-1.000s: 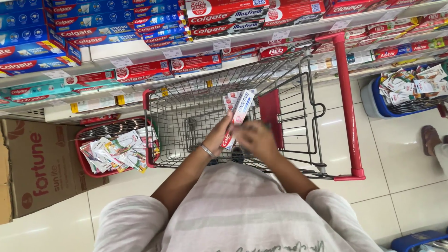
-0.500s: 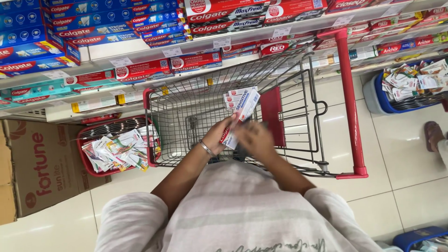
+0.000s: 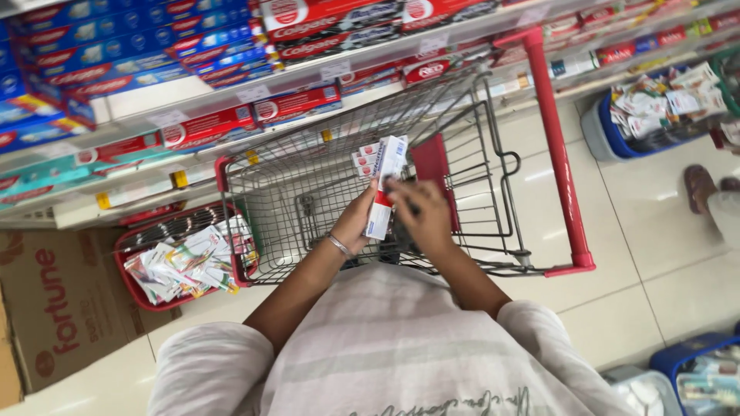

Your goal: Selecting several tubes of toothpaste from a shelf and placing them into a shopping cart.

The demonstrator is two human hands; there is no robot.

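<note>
My left hand point(image 3: 358, 218) and my right hand point(image 3: 420, 216) both hold a small stack of white and red toothpaste boxes point(image 3: 382, 174) in front of my chest. The boxes stand tilted over the near end of a wire shopping cart point(image 3: 308, 177) with red trim. My left wrist wears a thin bracelet. My right hand's fingers rest on the top box's face. The cart's basket looks bare beneath the boxes.
Shelves point(image 3: 193, 108) of red and blue toothpaste boxes run along the far side. A red basket point(image 3: 181, 258) of packets sits left on the floor beside a cardboard carton point(image 3: 54, 308). A blue tub point(image 3: 655, 108) of packets stands right. Another person's foot point(image 3: 701, 189) shows at right.
The boxes have tilted and shifted slightly in my hands, and my right fingers have moved up onto the top box. The view has tipped a little.
</note>
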